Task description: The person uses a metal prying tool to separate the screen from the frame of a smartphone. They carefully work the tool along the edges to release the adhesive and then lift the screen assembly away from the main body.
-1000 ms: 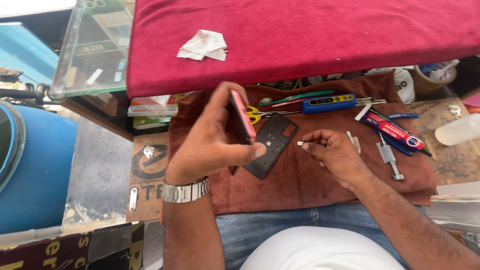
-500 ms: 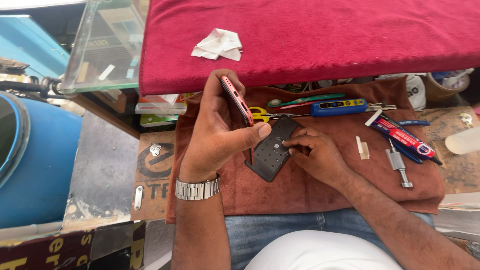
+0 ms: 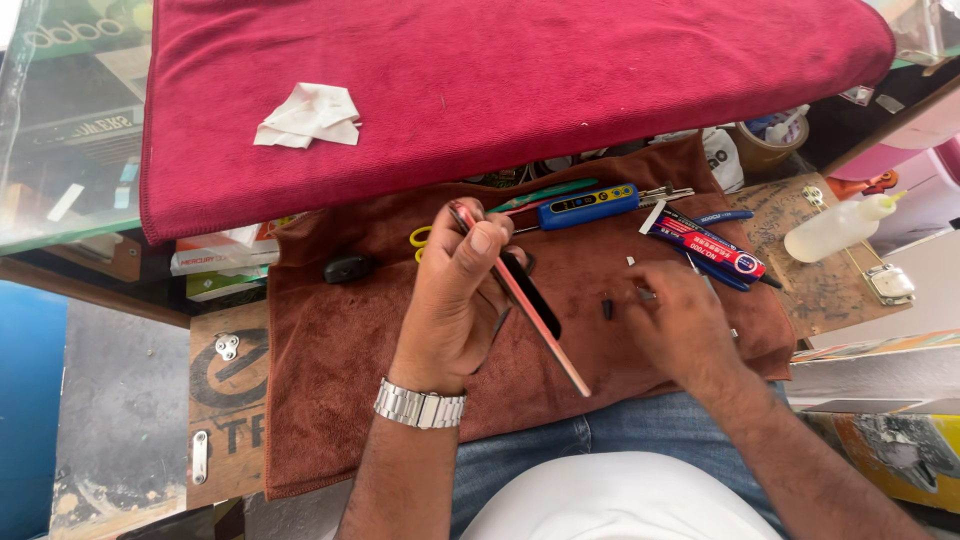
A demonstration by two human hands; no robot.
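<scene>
L hand (image 3: 452,300) is closed around a phone (image 3: 520,298), held edge-on and tilted, thumb on upper edge, fingers wrapped behind. R hand (image 3: 676,322) is curled, fingertips down on brown cloth (image 3: 330,380) just right of phone; contents, if any, cannot be told. Small black part (image 3: 607,309) lies between the hands. Blue tool (image 3: 584,205) lies above grip; white tissue (image 3: 308,115) well beyond, on red cloth (image 3: 560,70).

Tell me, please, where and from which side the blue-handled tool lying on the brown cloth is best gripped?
Probably the blue-handled tool by its thick blue handle, from above: it lies flat, and the handle's top is bare, while its thin metal tip points right toward the red tool.
</scene>
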